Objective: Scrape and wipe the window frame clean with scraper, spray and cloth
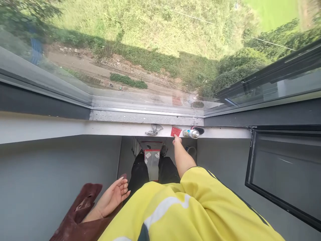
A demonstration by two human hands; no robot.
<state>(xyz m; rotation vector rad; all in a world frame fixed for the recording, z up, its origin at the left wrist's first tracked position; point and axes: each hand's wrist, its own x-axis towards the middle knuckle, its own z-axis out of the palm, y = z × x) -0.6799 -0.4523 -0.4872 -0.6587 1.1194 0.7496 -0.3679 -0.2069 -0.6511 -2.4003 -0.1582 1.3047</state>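
On the white sill [120, 129] lies a flat red scraper [176, 130] shaped like a trapezoid. My right hand [177, 140] is at its near edge, fingers closed, with a fingertip on the red surface. Just right of it, a white and blue spray can [190, 134] lies on its side, and a dark-bristled brush [198, 130] is partly behind the can. A crumpled grey clear plastic piece [154, 129] rests to the left. Lower left, my left hand [113, 195] is palm up with loosely bent fingers and holds nothing. Maroon cloth [85, 204] surrounds its forearm.
Window glass [150, 73] rises beyond a dusty ledge [145, 117]. Below the sill, a ladder [151, 164] with red edging stands between my legs, and a bucket-like container [192, 152] is on the right. A black-framed open window panel [283, 167] juts in at right.
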